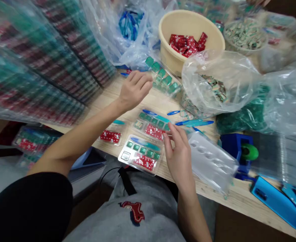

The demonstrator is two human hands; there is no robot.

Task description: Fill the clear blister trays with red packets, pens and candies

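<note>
My left hand (136,88) reaches across the table with its fingers curled together. It is beside a clear plastic tray of green pieces (162,74), and whatever is between the fingertips is hidden. Nearer me, my right hand (179,153) pinches the right edge of a blister tray (150,122) holding green squares, a blue-green pointed stick and a red dotted packet. In front of that lies a similar filled blister tray (140,154), untouched. Another one with a red packet (110,136) sits to the left, partly under my left forearm.
Stacked filled trays (49,57) rise at the left. Behind are a cream tub (166,40) of red packets, a plastic bag (220,85) of small pieces and blue sticks (131,25) in plastic. Empty trays (210,161), a blue tape dispenser (229,148) and a blue phone (276,201) lie right.
</note>
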